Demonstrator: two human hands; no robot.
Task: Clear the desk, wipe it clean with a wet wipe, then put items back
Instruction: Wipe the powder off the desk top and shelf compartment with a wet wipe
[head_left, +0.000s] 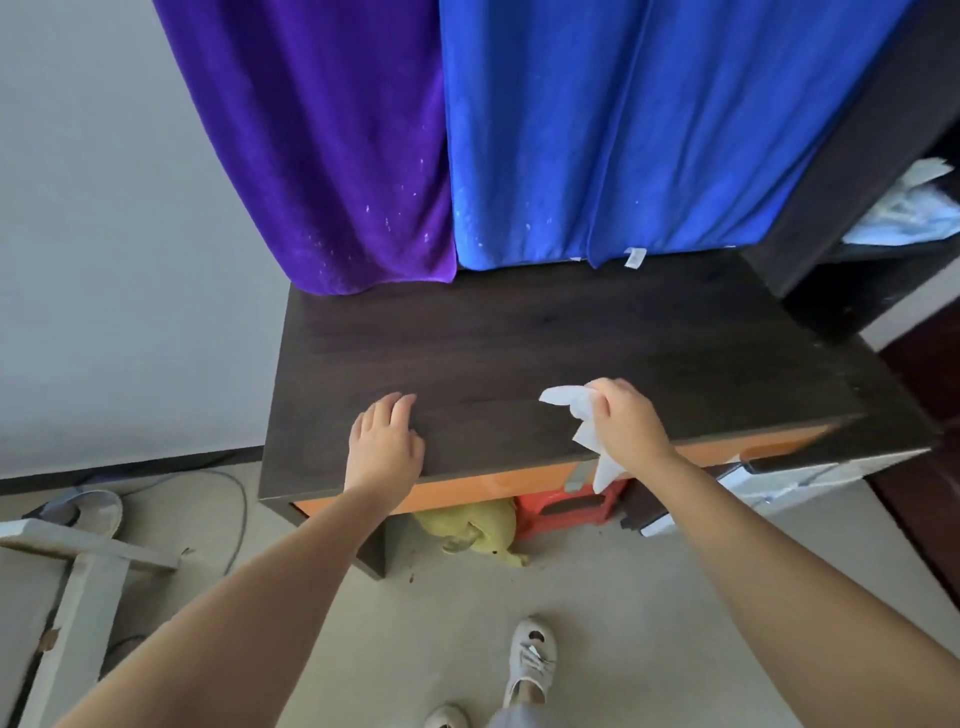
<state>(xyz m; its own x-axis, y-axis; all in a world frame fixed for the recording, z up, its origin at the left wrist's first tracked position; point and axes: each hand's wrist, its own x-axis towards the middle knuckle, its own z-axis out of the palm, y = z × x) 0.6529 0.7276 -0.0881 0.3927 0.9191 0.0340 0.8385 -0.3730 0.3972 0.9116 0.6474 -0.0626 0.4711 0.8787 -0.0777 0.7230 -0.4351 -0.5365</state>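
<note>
The dark brown wooden desk (519, 332) fills the middle of the head view, and nothing stands on its top. My left hand (384, 441) lies flat, palm down, near the front edge, fingers slightly apart, holding nothing. My right hand (626, 421) grips a crumpled white wet wipe (571, 402) just above the front right part of the desk. One end of the wipe points left over the top and the other hangs down past the front edge.
A purple cloth (322, 145) and a blue cloth (613, 130) hang behind the desk. A dark shelf unit (852, 218) with white items stands at right. Under the desk are an orange panel (467, 488), a red stool (566, 509) and a yellow-green bag (478, 525). A sandal (93, 512) lies at left.
</note>
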